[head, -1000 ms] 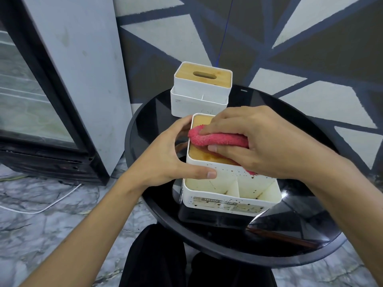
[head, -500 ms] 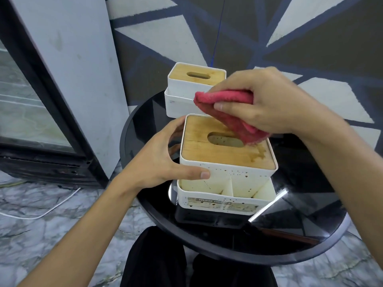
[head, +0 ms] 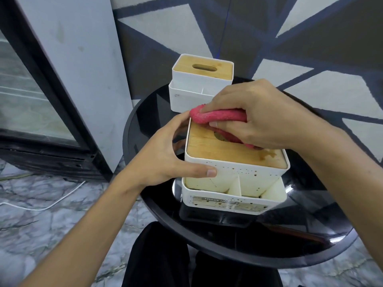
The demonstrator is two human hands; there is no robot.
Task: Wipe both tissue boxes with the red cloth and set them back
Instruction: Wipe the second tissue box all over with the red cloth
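1. The near tissue box (head: 236, 172) stood at the front of the round black table (head: 310, 245). The far tissue box (head: 202, 79) stood behind it by the wall, apart from both hands.
2. The near box was gripped by the left hand (head: 161, 154), with the thumb laid along the speckled front wall and the fingers curled round the left side.
3. The red cloth (head: 215, 117) was bunched in the right hand (head: 259, 117), whose fingers were curled over it. It was pressed on the far part of the bamboo lid (head: 207, 146), over the slot.
4. The step in hand was judged to be the wiping of that lid (the far box looked untouched).
5. A dark stain (head: 269, 156) was seen near the lid's front right corner. Strokes would best be drawn toward it along the grain, with flat, firm pressure.
6. The cloth should not be pushed into the slot, and the left hand's brace would be needed so that the box was not slid across the glossy table.
7. The specks on the white wall and the front tray (head: 234, 201) were judged to need a pass of their own.
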